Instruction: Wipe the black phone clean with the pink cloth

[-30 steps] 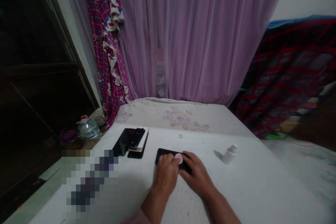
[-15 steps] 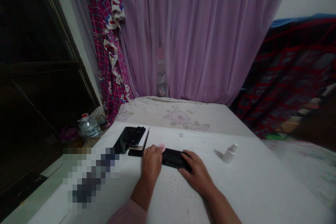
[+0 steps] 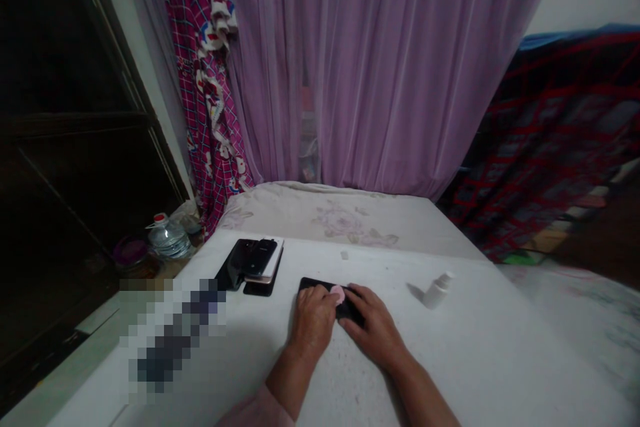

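Observation:
A flat black phone-like slab point(image 3: 349, 311) lies on the white tabletop in front of me. My left hand point(image 3: 315, 320) presses a small round pink pad point(image 3: 339, 293) onto its top face, near the middle, and covers much of its left part. Around the right end of the slab, my right hand point(image 3: 374, 328) grips with the thumb on the near edge and the fingers on the far edge. What lies under the left palm is hidden.
Left of the hands, several phones point(image 3: 261, 259) are stacked beside a black case point(image 3: 235, 265). A white spray bottle point(image 3: 437, 291) stands to the right. A small pale square point(image 3: 345, 255) lies further back. Beyond the table's left edge sits a large water bottle point(image 3: 169, 239).
My left hand has slid right along the slab with the pink pad, from its left end to near the middle. My right hand stays at the right end.

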A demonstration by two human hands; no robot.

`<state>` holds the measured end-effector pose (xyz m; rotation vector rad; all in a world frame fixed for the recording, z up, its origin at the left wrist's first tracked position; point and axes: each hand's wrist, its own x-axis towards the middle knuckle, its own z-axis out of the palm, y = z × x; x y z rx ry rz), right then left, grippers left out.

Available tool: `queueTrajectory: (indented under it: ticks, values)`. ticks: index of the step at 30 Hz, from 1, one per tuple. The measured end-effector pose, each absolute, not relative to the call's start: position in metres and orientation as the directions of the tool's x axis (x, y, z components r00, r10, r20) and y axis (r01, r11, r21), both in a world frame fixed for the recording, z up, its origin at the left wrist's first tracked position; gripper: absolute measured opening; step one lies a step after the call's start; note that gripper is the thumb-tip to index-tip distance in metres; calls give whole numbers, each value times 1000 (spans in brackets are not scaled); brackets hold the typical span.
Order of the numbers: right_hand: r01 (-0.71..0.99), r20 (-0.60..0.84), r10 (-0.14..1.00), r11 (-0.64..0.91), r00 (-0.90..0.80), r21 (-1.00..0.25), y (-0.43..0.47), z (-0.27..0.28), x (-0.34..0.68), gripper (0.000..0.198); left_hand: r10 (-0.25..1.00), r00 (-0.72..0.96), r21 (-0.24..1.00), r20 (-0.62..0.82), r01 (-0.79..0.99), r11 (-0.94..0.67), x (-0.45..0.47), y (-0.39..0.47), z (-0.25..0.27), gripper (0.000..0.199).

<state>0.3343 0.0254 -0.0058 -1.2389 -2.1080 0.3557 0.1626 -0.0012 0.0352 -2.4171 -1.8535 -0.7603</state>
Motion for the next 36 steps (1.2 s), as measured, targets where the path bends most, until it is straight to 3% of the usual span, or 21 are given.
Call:
queueTrajectory:
  ticks: [9,15,24,36]
  values:
    - [697,388,859,503,-335,-511,25,-6,335,51,902,-36,338,430,933,-123,119,17,27,27]
    - [699,388,856,508,-342,-503,24,-5,334,51,902,-10,293,431,947,-130,130,14,29,25]
    - [691,394,844,529,-365,-492,25,-5,333,55,915,136,305,380,915,-263,169,5,35,23]
    - [704,402,850,514,-340,-490,24,-6,333,52,904,-79,294,420,954,-54,116,23,27,25]
